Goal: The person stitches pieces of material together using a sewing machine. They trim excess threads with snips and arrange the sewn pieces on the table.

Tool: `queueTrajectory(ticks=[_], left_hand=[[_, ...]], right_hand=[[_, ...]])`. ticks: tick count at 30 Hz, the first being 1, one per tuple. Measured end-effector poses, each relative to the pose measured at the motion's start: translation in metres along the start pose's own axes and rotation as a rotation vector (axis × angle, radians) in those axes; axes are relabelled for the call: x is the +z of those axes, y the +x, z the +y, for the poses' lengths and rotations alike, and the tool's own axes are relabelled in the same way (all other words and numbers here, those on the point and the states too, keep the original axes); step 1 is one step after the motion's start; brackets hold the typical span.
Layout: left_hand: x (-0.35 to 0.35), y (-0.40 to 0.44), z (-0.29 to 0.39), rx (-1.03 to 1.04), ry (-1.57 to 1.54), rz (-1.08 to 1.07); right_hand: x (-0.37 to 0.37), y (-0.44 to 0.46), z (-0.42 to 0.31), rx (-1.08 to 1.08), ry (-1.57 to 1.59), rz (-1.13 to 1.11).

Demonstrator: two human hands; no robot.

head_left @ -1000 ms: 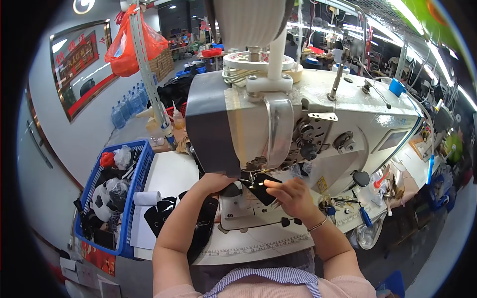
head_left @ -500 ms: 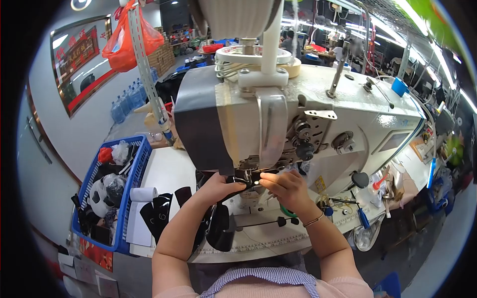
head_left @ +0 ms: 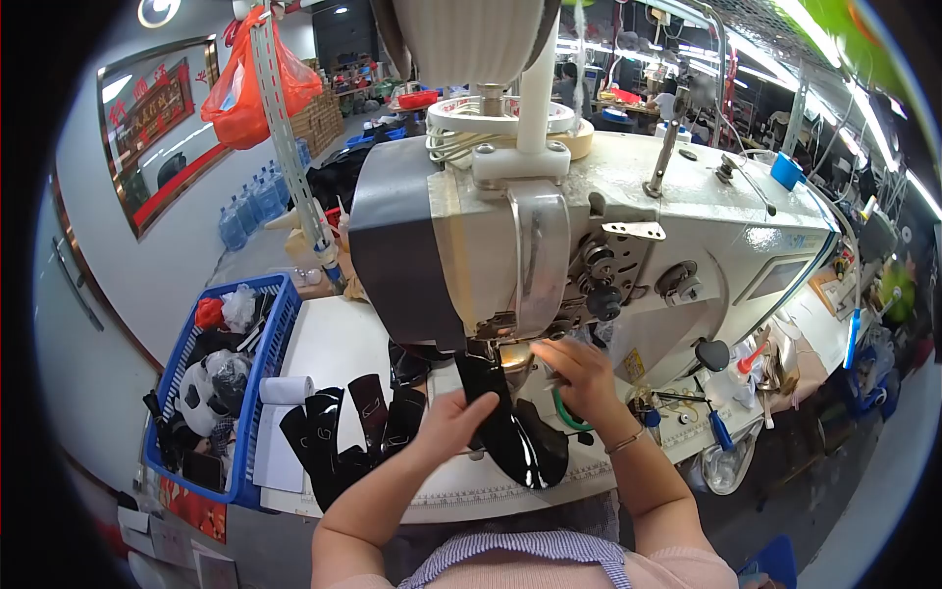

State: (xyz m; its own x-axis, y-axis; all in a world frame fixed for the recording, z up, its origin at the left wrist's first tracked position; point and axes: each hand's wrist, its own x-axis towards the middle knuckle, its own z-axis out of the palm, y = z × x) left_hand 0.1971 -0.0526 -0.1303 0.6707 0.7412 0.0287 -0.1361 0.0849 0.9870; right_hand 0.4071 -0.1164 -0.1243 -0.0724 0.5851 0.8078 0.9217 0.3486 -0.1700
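Note:
A glossy black leather piece point(head_left: 500, 417) runs down from the needle area of the sewing machine point(head_left: 461, 245) towards the front edge of the table. My left hand point(head_left: 456, 422) grips its left edge, thumb on top. To the right of the needle is my right hand point(head_left: 577, 373), its fingers curled and pressed together. Its fingertips are blurred, and I cannot make out what they hold. Just below that hand a green ring-shaped thing point(head_left: 569, 412) shows, partly hidden. More glossy black pieces point(head_left: 339, 432) lie on the table left of my left hand.
A blue basket point(head_left: 240, 471) with bags and scraps stands at the left, beside a paper roll point(head_left: 287, 390). On the right lie a blue-handled screwdriver point(head_left: 718, 432) and a red-tipped bottle point(head_left: 754, 357). A red bag point(head_left: 245, 98) hangs from a post.
The black piece has come out from under the needle area towards me and now lies stretched downwards. My left hand has moved down with it. The right hand has shifted slightly down and right.

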Motion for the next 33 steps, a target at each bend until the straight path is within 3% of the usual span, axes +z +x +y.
queueTrajectory(ticks=[3, 8, 11, 14, 17, 21, 24, 28, 33], left_hand=[[-0.011, 0.004, -0.038, 0.028, 0.160, 0.033], [0.005, 0.003, -0.006, -0.010, -0.150, 0.014], [-0.005, 0.009, -0.019, 0.014, -0.017, 0.017], [-0.003, 0.012, -0.008, 0.258, 0.031, 0.088], [-0.006, 0.024, -0.005, 0.180, -0.058, 0.173], [-0.023, 0.012, -0.001, 0.008, -0.408, -0.037], [-0.035, -0.034, 0.004, -0.073, -0.352, 0.045], [-0.042, -0.070, -0.003, -0.058, -0.315, 0.065], [-0.047, -0.091, 0.001, -0.042, -0.312, 0.131]], right_hand=[[0.000, -0.026, 0.008, 0.092, 0.038, 0.021], [-0.011, -0.048, 0.008, 0.183, 0.097, -0.011], [-0.009, -0.057, 0.004, 0.352, 0.166, -0.014], [-0.012, -0.059, -0.008, 0.473, 0.142, 0.012], [-0.011, -0.063, -0.017, 0.385, 0.046, 0.058], [-0.012, -0.051, -0.040, 0.284, 0.207, -0.037], [-0.005, -0.036, -0.064, 0.244, 0.378, 0.005], [0.012, -0.008, -0.080, -0.080, 0.131, -0.016], [0.029, 0.001, -0.092, -0.215, 0.162, -0.034]])
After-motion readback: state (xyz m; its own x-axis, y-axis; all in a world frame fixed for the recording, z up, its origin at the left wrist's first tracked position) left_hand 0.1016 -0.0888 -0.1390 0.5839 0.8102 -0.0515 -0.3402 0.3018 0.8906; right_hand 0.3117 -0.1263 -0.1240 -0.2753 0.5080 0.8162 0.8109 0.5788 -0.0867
